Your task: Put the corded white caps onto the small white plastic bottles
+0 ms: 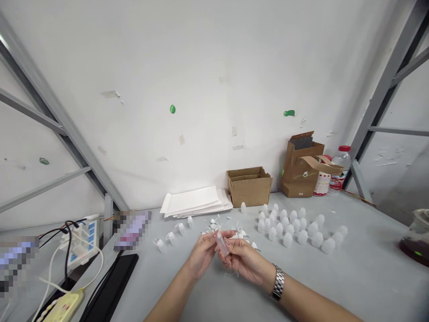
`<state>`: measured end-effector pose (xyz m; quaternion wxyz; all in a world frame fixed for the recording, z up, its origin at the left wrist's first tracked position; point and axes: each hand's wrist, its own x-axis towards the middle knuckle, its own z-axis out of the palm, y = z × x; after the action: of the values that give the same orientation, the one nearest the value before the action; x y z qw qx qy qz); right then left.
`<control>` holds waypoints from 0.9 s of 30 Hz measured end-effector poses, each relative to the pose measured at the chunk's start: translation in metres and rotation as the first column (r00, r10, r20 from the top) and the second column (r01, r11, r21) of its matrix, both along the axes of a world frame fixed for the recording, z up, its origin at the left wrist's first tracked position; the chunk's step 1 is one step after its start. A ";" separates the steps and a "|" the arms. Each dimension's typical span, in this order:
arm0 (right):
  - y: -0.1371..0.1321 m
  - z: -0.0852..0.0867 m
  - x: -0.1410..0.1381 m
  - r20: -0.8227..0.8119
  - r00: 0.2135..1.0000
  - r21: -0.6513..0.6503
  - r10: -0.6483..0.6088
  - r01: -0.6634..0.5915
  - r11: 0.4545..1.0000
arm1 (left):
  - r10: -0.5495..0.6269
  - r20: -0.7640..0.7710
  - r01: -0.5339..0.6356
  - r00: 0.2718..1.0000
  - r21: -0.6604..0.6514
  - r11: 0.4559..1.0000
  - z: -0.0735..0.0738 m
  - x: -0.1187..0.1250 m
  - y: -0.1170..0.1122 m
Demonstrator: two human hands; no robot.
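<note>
My left hand and my right hand meet over the grey table, both pinched round one small translucent white bottle held tilted between them. My right wrist wears a metal watch. Just beyond my fingers lies a small heap of white caps and plastic bits. To the right stands a cluster of several upright white bottles. A few more small bottles lie on their sides to the left.
A stack of white padded envelopes, an open cardboard box, a brown paper bag and a red-capped water bottle line the wall. A black pad, a power strip and cables sit at the left.
</note>
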<state>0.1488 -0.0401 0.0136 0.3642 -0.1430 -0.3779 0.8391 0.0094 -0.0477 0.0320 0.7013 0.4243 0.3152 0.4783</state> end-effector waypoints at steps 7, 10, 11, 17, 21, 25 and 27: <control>0.001 0.002 -0.001 0.162 0.976 0.089 -0.142 0.129 0.988 | 0.206 0.024 -0.204 0.978 -0.074 0.976 -0.009 0.001 0.006; 0.003 0.002 -0.002 0.327 0.888 0.230 -0.324 0.258 0.939 | 0.243 0.022 -0.242 0.970 -0.062 0.968 -0.012 0.002 0.009; 0.003 0.001 -0.002 0.359 0.855 0.263 -0.374 0.292 0.920 | 0.238 0.020 -0.237 0.971 -0.057 0.970 -0.013 0.003 0.009; 0.004 -0.007 -0.003 0.366 0.801 0.294 -0.474 0.384 0.875 | 0.136 0.023 -0.135 0.990 -0.033 0.990 -0.012 0.006 0.005; 0.004 -0.005 -0.001 0.310 0.868 0.240 -0.387 0.323 0.915 | 0.126 -0.019 -0.127 0.992 -0.026 0.992 -0.009 0.008 0.003; 0.005 -0.004 0.002 0.175 0.962 0.095 -0.209 0.194 0.976 | 0.146 0.017 -0.145 0.989 -0.060 0.988 -0.007 0.009 0.003; 0.005 -0.003 0.003 0.142 0.975 0.062 -0.169 0.162 0.985 | 0.166 0.054 -0.160 0.985 -0.096 0.982 -0.008 0.008 0.004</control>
<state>0.1513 -0.0355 0.0105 0.4075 -0.2260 -0.4113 0.7834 0.0175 -0.0433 0.0242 0.6878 0.3495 0.3488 0.5321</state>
